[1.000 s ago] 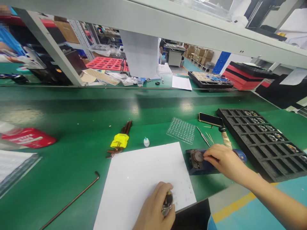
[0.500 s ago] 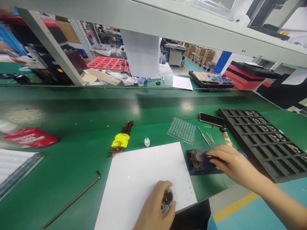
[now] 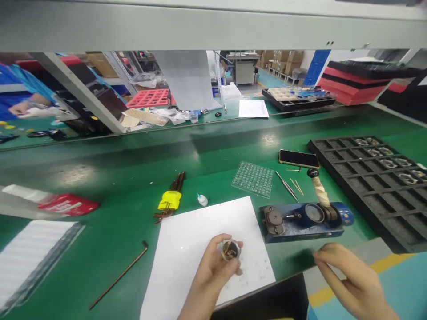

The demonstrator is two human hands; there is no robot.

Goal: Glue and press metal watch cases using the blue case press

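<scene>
My left hand (image 3: 210,275) holds a small round metal part (image 3: 229,250) upright above a white paper sheet (image 3: 187,249), its open face turned toward me. My right hand (image 3: 350,278) hovers near the table's front edge, fingers loosely curled and blurred, holding nothing that I can see. Just beyond it lies a blue hand press tool (image 3: 305,218) with a tape-wrapped lever (image 3: 320,189) and a round dial. The press is untouched.
A black compartment tray (image 3: 373,178) with metal parts sits at the right. A phone (image 3: 298,158), tweezers (image 3: 287,186), a clear blister sheet (image 3: 252,178), a glue bottle (image 3: 202,200), yellow-handled hex keys (image 3: 170,199), a loose hex key (image 3: 118,275) and a red packet (image 3: 68,205) lie on the green mat.
My right hand left the blue press and drew back toward the table's front edge. My left hand lifted and turned the round part upward. The camera tilted down.
</scene>
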